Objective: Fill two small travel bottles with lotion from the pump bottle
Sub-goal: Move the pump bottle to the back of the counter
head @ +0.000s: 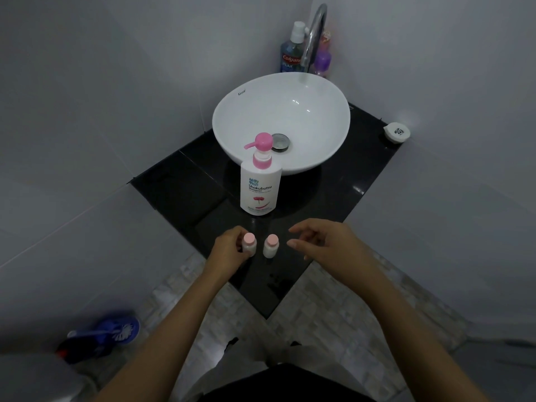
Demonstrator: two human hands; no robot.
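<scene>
Two small white travel bottles with pink caps stand side by side near the front corner of the black counter [333, 198]. My left hand [229, 248] is wrapped around the left travel bottle [249, 242], which stands upright. The right travel bottle [270, 245] stands free, capped. My right hand [324, 240] hovers just to its right, fingers apart and holding nothing. Behind them stands the white pump bottle [260, 184] with a pink pump head, its spout pointing left.
A white bowl sink [232, 117] sits behind the pump bottle, with a chrome tap [314, 33] over it. A mouthwash bottle [291, 52] and a purple bottle [322, 63] stand in the back corner. A small white lidded container [396, 132] sits at the right. A blue brush [110, 333] lies on the floor.
</scene>
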